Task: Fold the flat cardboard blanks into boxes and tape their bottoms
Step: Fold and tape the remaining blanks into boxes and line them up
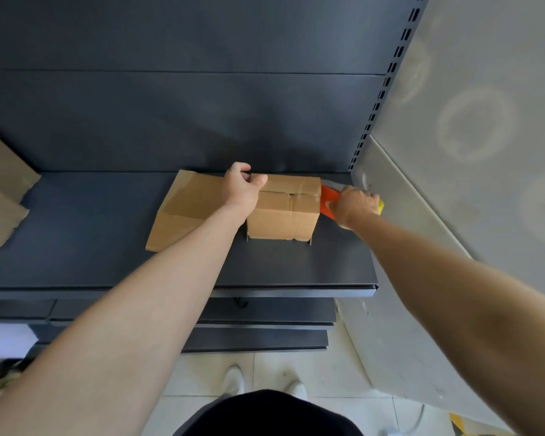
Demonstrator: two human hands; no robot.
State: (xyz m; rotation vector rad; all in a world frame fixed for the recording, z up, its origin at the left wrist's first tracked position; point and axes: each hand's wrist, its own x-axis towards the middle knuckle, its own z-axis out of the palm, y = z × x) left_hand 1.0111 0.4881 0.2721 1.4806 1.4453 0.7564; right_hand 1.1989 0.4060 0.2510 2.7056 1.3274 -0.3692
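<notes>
A small folded cardboard box (285,212) stands upside down on the dark shelf (107,253), with clear tape running along its top seam. My left hand (242,187) grips the box's far left top edge, thumb lying on the top face. My right hand (356,204) grips a red tape dispenser (327,196) that touches the box's right side; a yellow part shows past my knuckles. A flat cardboard blank (183,209) lies on the shelf just left of the box, partly under my left forearm.
More flat cardboard pieces (0,190) lean at the shelf's far left. A grey side panel (438,215) and a slotted upright (378,105) close the right side. Lower shelves (265,322) and a tiled floor lie below, with my white shoes (233,382).
</notes>
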